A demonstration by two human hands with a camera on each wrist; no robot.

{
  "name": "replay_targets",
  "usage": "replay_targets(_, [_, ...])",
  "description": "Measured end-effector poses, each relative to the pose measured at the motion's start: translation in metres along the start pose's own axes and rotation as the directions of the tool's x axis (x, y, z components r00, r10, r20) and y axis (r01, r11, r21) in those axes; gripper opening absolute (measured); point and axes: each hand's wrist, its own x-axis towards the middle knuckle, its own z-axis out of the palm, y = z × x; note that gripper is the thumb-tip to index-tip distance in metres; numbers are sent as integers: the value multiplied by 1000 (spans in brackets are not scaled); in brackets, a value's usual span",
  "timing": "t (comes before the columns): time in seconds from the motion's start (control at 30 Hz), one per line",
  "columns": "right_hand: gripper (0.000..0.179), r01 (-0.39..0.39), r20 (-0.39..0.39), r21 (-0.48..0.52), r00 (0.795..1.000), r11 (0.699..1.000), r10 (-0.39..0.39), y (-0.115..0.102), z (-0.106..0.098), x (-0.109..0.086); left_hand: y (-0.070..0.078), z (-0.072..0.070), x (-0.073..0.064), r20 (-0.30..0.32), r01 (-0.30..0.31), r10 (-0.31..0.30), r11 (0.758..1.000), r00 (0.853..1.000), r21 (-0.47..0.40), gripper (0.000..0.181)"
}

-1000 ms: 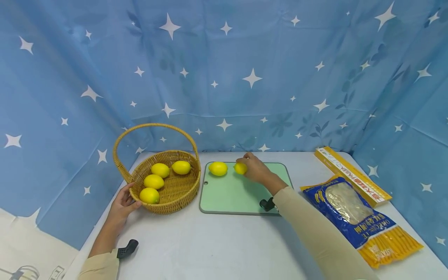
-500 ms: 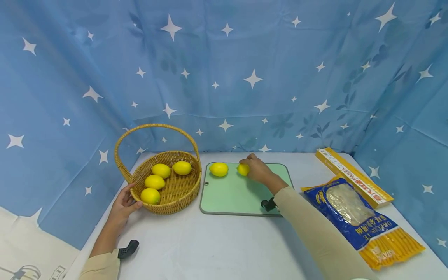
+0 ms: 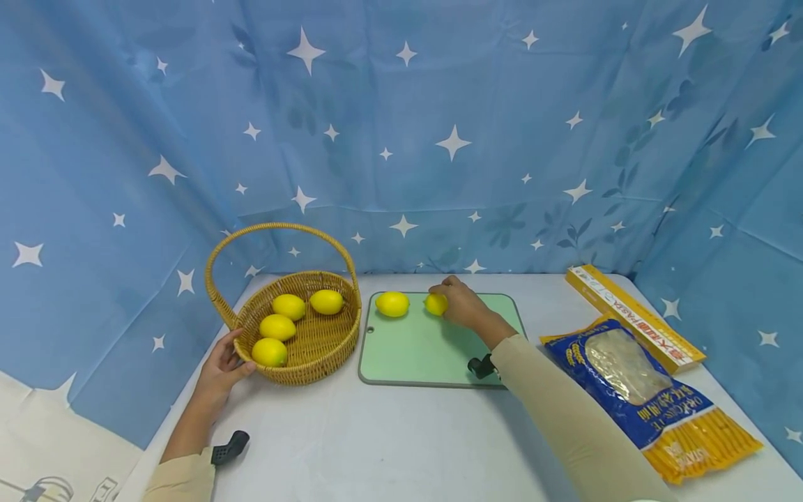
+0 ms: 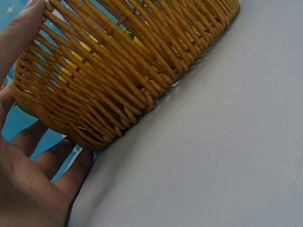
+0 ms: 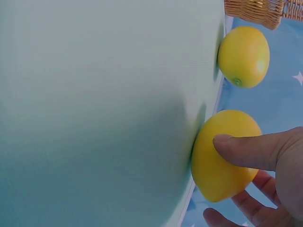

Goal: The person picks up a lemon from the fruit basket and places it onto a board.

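Note:
My right hand [image 3: 461, 302] holds a yellow lemon [image 5: 222, 158] near the back edge of the pale green cutting board [image 3: 408, 355]. In the right wrist view its thumb lies across the fruit and the fingers are on the far side. A second lemon [image 3: 392, 304] rests on the board to the left. My left hand [image 3: 218, 364] grips the near left side of a wicker basket [image 3: 326, 357], thumb at the rim and fingers against the outer weave [image 4: 94, 80]. Inside the basket lie several lemons [image 3: 277, 327], toward its left and back.
To the right of the board lie a blue and yellow noodle packet [image 3: 627, 376] and a long yellow pasta box [image 3: 633, 314]. The basket's tall handle [image 3: 279, 225] arches above it. A blue star-printed curtain [image 3: 401, 139] encloses the back and sides of the white table [image 3: 351, 446].
Over the first half second my right hand shifted slightly right with the lemon; since then it has stayed in place. The left hand and basket keep their position.

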Motion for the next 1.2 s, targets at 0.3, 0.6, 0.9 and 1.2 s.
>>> replay_targets(0.3, [57,-1,-6,-14,1000,1000,1,-3,-6,-2,0,0,-2,-5,12,-12,1000,1000,5,78])
replay_targets(0.6, [52,71,-31,-17,997,997,-72,-12,-13,-7,2,0,-2,1,6,-6,1000,1000,0,77])
replay_targets(0.9, [50,227,-28,-78,973,971,-229,-50,-16,-14,3,0,-1,-8,23,-23,999,1000,27,80])
replay_targets(1.2, [48,299,-19,-71,953,951,-301,-89,-14,-12,1,1,-1,-8,4,-3,999,1000,40,78])
